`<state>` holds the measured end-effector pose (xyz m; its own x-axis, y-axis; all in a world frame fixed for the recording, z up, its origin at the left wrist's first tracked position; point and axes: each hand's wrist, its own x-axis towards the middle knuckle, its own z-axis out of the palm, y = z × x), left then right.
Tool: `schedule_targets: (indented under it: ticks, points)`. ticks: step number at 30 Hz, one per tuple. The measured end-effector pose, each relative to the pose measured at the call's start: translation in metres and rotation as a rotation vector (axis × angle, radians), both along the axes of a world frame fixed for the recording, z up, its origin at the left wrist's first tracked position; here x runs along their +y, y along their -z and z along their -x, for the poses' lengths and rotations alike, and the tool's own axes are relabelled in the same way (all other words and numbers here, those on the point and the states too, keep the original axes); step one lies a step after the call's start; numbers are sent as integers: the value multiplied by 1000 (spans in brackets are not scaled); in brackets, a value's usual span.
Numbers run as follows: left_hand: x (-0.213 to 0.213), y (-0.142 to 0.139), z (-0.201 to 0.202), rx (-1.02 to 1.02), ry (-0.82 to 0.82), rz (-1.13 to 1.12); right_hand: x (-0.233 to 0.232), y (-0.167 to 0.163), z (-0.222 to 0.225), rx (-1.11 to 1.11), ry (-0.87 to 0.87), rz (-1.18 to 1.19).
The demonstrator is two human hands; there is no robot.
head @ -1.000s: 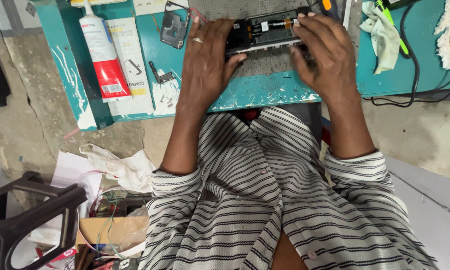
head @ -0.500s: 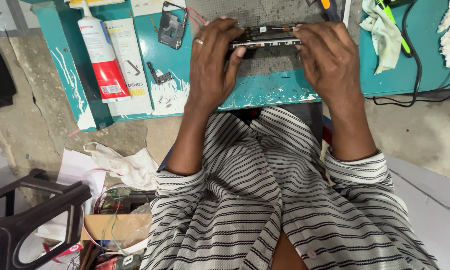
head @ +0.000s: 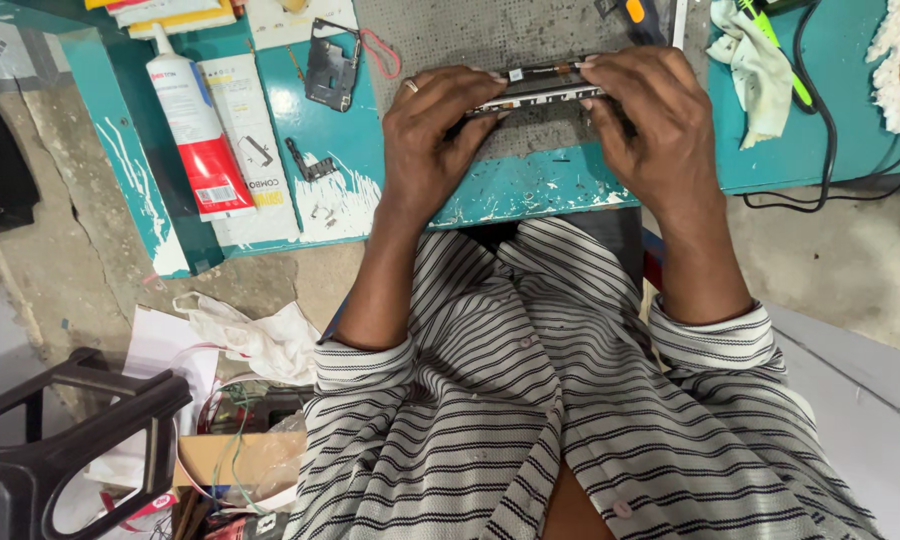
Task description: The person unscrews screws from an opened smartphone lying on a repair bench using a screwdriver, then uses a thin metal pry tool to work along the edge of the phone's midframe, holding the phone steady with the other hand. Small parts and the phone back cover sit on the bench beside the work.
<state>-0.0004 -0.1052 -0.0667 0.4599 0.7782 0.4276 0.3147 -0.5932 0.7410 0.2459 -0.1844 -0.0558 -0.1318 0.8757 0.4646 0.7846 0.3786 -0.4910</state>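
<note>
One opened phone (head: 536, 86) is gripped edge-up by the fingers of the left hand (head: 432, 140) and right hand (head: 660, 125) above the teal worktop (head: 530, 190); one white-and-red glue bottle (head: 195, 125) lies at the left, beside one white flat packet (head: 253, 140).

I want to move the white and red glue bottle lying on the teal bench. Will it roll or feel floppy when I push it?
The glue bottle lies on its side and looks round, so it may roll sideways if nudged. Its plastic body probably gives a little when squeezed. The narrow nozzle end likely makes it curve rather than roll straight. How full it is cannot be told.
</note>
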Motion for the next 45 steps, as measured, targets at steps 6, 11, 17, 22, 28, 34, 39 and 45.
schedule_targets:
  ticks: [6, 11, 17, 22, 28, 34, 39, 45]
  points:
    - [1, 2, -3, -8, 2, -50, 0, 15, 0, 17, 34, -50]
    - [1, -3, -3, -97, 49, 33, 4, 29, -3, 36, 44, -104]
    - [0, -4, -6, -157, 32, 130, 5, 31, -4, 55, 39, -124]
    - [-7, -3, -13, -264, -26, 252, 6, 29, -1, 52, 31, -132]
    - [-10, 0, -19, -299, -128, 378, 8, 28, 2, 73, 32, -127]
    - [-8, 2, -18, -321, -135, 382, 7, 28, 4, 71, 31, -121]
    - [-7, -1, -13, -304, -106, 421, 9, 29, 6, 75, 23, -149]
    - [-1, -7, 1, -255, -2, 455, 8, 26, 8, 79, 6, -143]
